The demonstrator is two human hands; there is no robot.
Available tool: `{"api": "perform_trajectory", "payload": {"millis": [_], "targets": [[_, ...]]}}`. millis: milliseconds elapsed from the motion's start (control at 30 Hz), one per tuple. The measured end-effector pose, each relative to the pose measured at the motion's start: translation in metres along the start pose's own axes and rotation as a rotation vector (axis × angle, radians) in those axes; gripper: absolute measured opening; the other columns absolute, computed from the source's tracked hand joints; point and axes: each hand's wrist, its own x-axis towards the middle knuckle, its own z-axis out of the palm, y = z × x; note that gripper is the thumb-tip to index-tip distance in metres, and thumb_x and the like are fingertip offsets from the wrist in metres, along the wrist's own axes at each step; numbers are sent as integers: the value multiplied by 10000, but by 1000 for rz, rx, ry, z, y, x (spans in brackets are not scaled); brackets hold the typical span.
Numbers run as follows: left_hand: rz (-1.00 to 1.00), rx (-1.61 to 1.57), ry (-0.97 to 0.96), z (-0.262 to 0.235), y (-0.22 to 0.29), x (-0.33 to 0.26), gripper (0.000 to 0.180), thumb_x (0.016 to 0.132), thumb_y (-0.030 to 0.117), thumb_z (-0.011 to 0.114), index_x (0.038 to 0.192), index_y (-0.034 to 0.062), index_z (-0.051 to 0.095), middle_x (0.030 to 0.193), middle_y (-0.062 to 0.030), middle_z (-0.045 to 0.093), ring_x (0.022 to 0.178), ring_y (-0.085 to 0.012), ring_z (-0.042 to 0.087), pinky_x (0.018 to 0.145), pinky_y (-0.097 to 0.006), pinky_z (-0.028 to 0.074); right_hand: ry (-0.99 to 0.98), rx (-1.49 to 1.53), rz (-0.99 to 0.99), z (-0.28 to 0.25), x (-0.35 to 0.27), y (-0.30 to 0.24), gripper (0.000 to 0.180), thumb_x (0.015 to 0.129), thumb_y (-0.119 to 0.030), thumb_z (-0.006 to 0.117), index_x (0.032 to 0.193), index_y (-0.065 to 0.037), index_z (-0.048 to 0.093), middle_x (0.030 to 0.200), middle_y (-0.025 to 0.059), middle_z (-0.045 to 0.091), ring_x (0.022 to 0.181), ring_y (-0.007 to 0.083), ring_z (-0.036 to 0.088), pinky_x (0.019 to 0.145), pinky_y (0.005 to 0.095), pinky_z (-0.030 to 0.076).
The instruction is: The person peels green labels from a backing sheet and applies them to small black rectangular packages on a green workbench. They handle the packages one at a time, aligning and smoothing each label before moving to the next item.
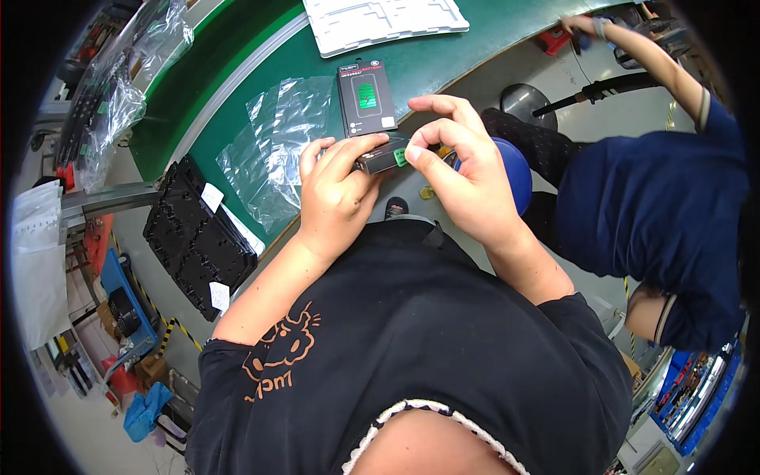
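My left hand [340, 182] is closed round a slim dark box [378, 162], seen mostly edge-on, held just off the table's near edge. A small green sticker [400, 157] shows at the box's right end. There the thumb and a bent finger of my right hand [467, 170] pinch together at the sticker, while another finger stretches out above. Just beyond my hands, a black retail battery box [366, 99] with a green battery picture and a hang tab lies face up on the green table [277, 67]. Clear plastic bags [277, 138] are spread to its left.
A white moulded tray [384, 24] sits at the table's far side. Black moulded trays [198, 237] with paper slips stand at the left. To the right, a co-worker in dark blue [657, 229] reaches toward the table, near a blue stool [511, 174].
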Motion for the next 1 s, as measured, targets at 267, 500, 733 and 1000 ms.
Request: {"api": "perform_trajectory", "payload": {"millis": [267, 500, 733, 1000], "targets": [[29, 27, 6, -2, 1, 1, 115, 678, 2, 742, 746, 35, 655, 1106, -73, 681, 940, -266, 643, 894, -435, 421, 107, -142, -76, 10, -1, -1, 75, 777, -80, 635, 787, -14, 601, 1184, 183, 545, 1126, 340, 473, 973, 424, 379], [41, 40, 42, 1, 0, 4, 163, 644, -5, 750, 726, 36, 615, 1110, -69, 674, 964, -257, 644, 897, -429, 420, 148, -231, -48, 9, -2, -5, 96, 762, -96, 681, 780, -31, 613, 1203, 155, 560, 1125, 300, 474, 967, 377, 382], [68, 52, 71, -2, 2, 9, 179, 652, -9, 748, 782, 45, 637, 1115, -64, 673, 969, -257, 648, 904, -428, 424, 204, -133, -7, 7, -1, -7, 146, 726, -167, 691, 752, -45, 615, 1168, 164, 540, 1111, 321, 474, 975, 433, 350], [209, 48, 196, -12, 2, 19, 180, 579, 19, 715, 657, 58, 557, 1122, -94, 688, 1035, -252, 661, 953, -427, 384, 265, -101, -193, 3, -12, -20, 140, 716, -63, 734, 808, -48, 629, 1212, 177, 539, 1079, 316, 487, 928, 393, 395]]}}
